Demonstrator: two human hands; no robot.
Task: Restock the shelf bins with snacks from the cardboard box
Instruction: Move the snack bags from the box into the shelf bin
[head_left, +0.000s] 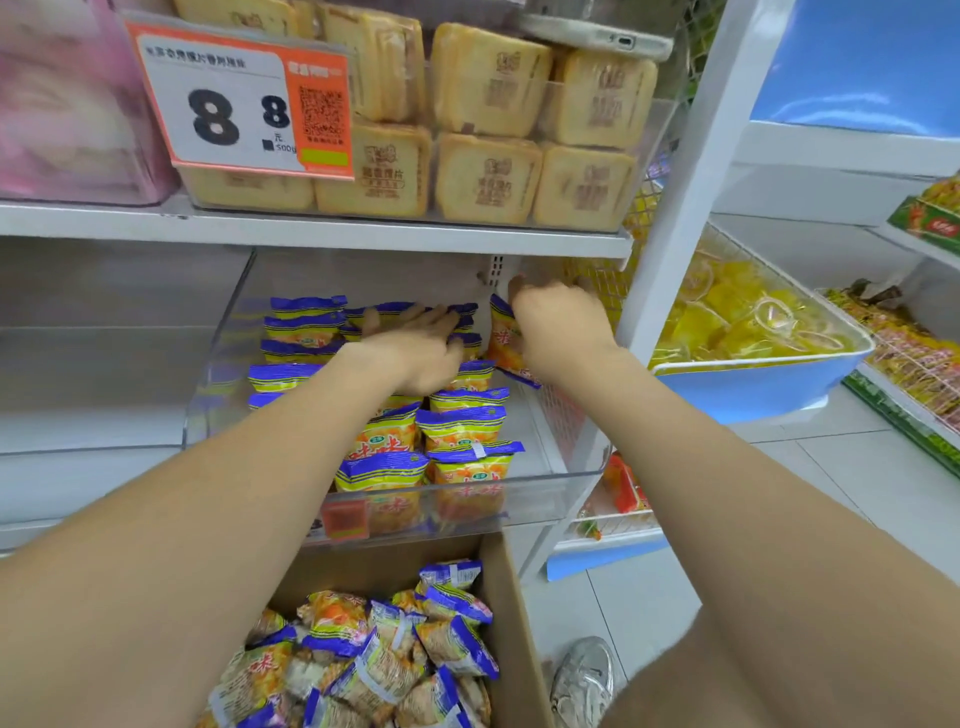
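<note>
One snack packet (503, 340) is being gripped upright by the right hand (561, 332) against the right wall of the one clear bin (550, 499), at the centre of the frame. The left hand (410, 353), fingers straight, is being pressed flat on the stacked packets (462, 421), which are being held in three rows. At the bottom centre, many loose packets (363, 665) are being held in one cardboard box (511, 623).

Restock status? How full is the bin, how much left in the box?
Done: several rows of packets lie in the clear bin, its left part bare. In hand: right hand grips an upright packet at the back right; left hand presses on the back rows. Left: cardboard box holds many loose packets.
</note>
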